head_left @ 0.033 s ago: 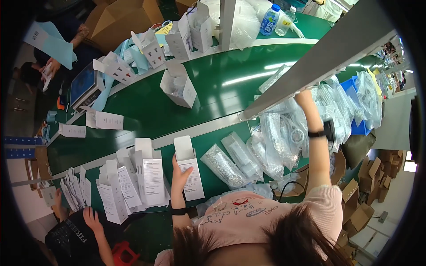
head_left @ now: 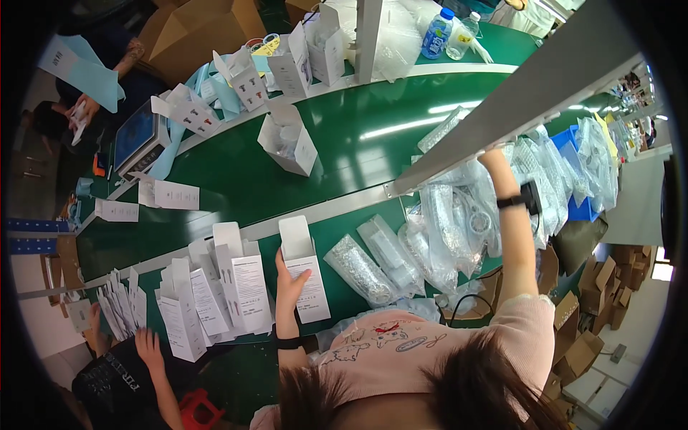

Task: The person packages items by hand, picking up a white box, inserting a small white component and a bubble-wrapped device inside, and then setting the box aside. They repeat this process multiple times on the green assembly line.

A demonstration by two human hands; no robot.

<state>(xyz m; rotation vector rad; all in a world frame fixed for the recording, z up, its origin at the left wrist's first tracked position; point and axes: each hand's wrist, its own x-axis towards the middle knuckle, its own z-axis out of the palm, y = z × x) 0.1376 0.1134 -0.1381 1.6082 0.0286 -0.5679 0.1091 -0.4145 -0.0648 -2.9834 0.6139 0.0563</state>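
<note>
My left hand (head_left: 292, 282) grips a white box (head_left: 310, 290) with its top flap raised, the thumb lying across the printed front. Stretched far to the right, my right hand (head_left: 493, 159) reaches in among clear bubble-wrap packets (head_left: 448, 222). Its fingers are hidden behind the slanted metal beam (head_left: 530, 93). Several more packets, one of them a bubble-wrap packet (head_left: 364, 269), lie between the held box and that pile. Left of my left hand stands a row of open white boxes (head_left: 249, 294).
A white box (head_left: 292, 147) with a wrapped thing in it stands across the metal rail. A blue bin (head_left: 584, 209) is under packets at right. Two bottles, one a blue-capped bottle (head_left: 437, 34), stand at the back. A co-worker's hand (head_left: 149, 350) is near folded cartons (head_left: 122, 304).
The standing white box nearest my left hand has turned and leans slightly, showing more of its side. My hands are almost where they were.
</note>
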